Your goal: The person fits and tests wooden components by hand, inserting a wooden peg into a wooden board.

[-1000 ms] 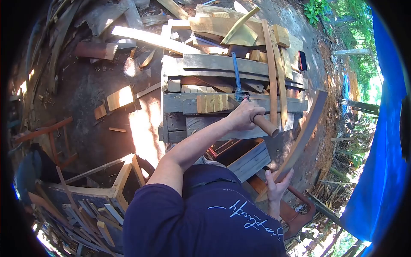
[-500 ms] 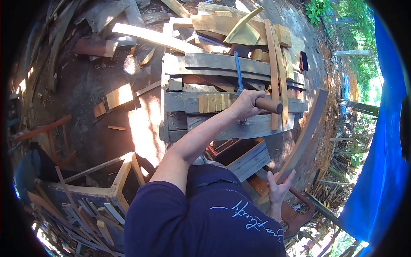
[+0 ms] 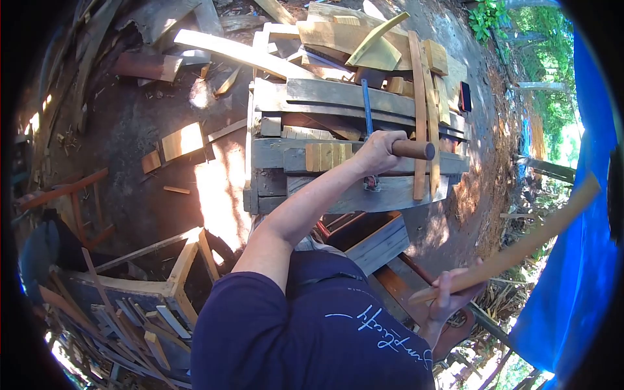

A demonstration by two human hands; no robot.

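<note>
- The right hand [image 3: 452, 296] is near the dark shirt [image 3: 312, 325], holding 1 long, gently curved wooden strip [image 3: 520, 257] close to its near end, with fingers curled against the wood.
- The strip slants up and outward from that hand, to the right of the bench and well apart from it; its far end overlaps the blue tarp [image 3: 552, 299] in the view.
- On the left, near the body, an open wooden frame [image 3: 182, 270] stands beside a bundle of thin sticks [image 3: 156, 351].
- A grey-sided wooden box [image 3: 377, 246] sits just past the shirt, by the near edge of the wooden bench [image 3: 351, 195].
- The left hand [image 3: 380, 153] is closed tightly around 1 round wooden handle [image 3: 415, 150], whose blunt end points right. The hand hides whatever the handle may join.
- A blue metal bar [image 3: 368, 107] runs from beyond that hand to beneath it in the view.
- To the left of the hand, a row of small wood blocks [image 3: 328, 157] lies side by side on a grey beam [image 3: 270, 154].
- To the right, 2 long slats, 1 reddish-brown [image 3: 417, 117] and 1 paler [image 3: 429, 130], lie across the bench.
- Farther off, a phone [image 3: 465, 96] lies near the bench's right side.
- At the far side, 1 curved pale offcut [image 3: 379, 39] rests over wider boards, and 1 long sunlit board [image 3: 237, 53] reaches out left over the dirt ground [image 3: 130, 130].
</note>
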